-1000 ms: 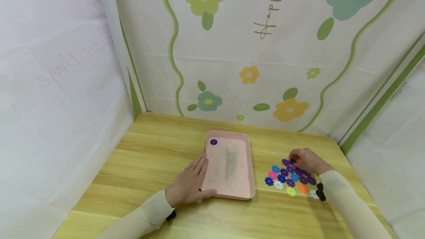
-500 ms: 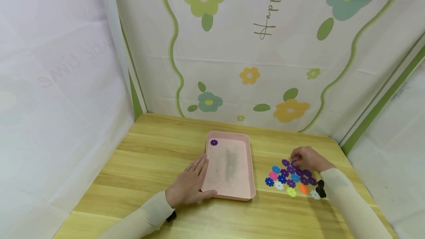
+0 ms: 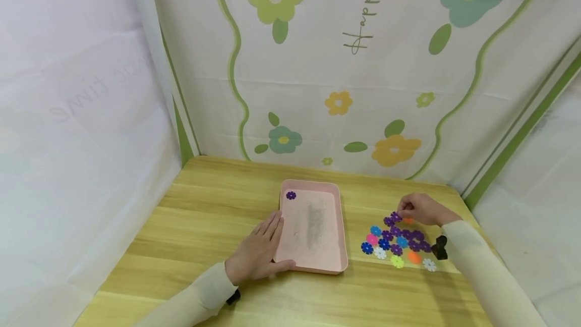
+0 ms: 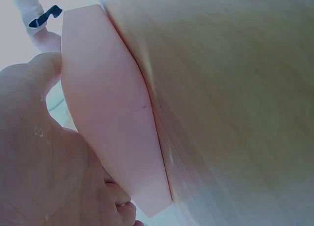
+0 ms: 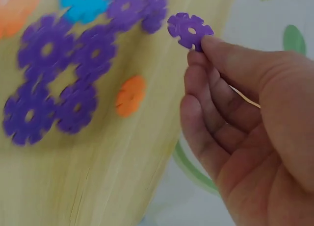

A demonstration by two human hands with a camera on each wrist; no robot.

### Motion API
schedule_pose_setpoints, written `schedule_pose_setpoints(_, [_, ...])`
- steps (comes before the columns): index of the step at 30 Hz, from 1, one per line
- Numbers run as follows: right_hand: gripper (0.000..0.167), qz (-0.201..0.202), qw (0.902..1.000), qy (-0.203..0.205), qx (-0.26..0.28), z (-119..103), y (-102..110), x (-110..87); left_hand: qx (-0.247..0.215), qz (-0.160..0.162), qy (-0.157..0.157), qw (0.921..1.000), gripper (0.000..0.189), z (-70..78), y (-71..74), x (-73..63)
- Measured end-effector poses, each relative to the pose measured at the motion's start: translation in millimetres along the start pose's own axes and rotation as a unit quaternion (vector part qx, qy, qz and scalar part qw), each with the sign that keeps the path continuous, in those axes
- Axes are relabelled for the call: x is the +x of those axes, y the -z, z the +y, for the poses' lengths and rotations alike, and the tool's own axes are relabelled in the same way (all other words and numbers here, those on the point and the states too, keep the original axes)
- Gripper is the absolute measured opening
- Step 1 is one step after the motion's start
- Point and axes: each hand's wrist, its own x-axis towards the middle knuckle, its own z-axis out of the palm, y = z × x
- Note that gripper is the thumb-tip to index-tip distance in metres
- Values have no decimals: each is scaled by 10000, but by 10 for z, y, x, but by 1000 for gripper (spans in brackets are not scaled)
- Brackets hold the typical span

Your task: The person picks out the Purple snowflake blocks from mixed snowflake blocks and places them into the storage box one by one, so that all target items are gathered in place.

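My right hand (image 3: 422, 209) pinches a purple snowflake disc (image 5: 182, 34) between thumb and index finger, above the far side of a group of loose discs. In the right wrist view, this disc is off the table, with its slotted rim and centre hole showing. On the left, my left hand (image 3: 256, 254) rests along the left side of a shallow pink tray (image 3: 344, 246), fingers extended and thumb at its front edge. The left wrist view has the palm against the tray's outer wall (image 4: 110, 103). One purple disc (image 3: 291, 195) lies in the tray's far left corner.
Several discs lie right of the tray: purple ones (image 3: 396, 250), blue (image 3: 367, 248), pink (image 3: 372, 239), white (image 3: 429, 265), yellow-green (image 3: 397, 261) and orange (image 3: 414, 257). The wooden tabletop (image 3: 218, 201) meets printed cloth (image 3: 308, 64) at the back and sides.
My right hand has lifted slightly away from the discs, now with a purple disc at its fingertips. An orange disc under it is uncovered again. The left hand and tray stay put.
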Motion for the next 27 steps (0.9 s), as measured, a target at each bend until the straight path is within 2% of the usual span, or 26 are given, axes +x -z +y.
schedule_pose_setpoints(3, [15,-12,9989,-47,463,-68,41,6,-64,-18,20,10000,106,6,7,-11])
schedule_pose_setpoints(9, [21,-175,9902,-247,1365,-255,79,30,6,12,-34,10000,107,6,-1,-28])
schedule_pose_setpoints(13, [24,-334,9863,-435,1556,-449,95,104,38,37,-42,10000,106,1,7,-25])
schedule_pose_setpoints(16, [24,-440,9835,-417,1702,-593,69,193,19,42,-28,10000,106,-4,2,-25])
schedule_pose_setpoints(27, [21,-708,9747,-209,2108,-1228,-239,634,51,80,-72,9999,106,-3,-7,-19])
